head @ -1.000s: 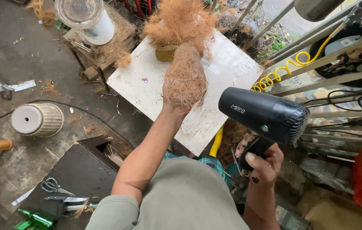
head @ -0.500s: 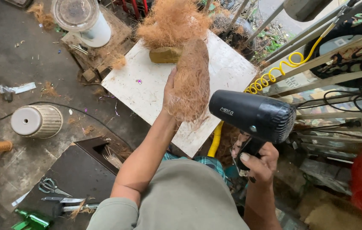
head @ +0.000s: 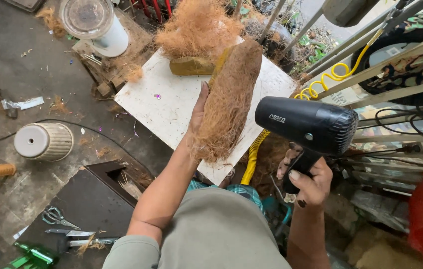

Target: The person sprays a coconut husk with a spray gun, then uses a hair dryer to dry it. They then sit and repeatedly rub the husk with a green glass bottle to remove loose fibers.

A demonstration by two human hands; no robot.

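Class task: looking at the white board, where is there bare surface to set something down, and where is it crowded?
The white board is bare on its near-left part, between the fibre pile and the left hand. Its far end is crowded by that pile and a yellowish block; the raised fibre bundle covers its middle.

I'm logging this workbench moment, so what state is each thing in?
Left hand: holds the coconut fibre sheet.
Coconut fibre sheet: raised, tilted above the white board.
Right hand: closed on the handle.
Hair dryer: held, nozzle toward the sheet.
Scissors: lying closed.
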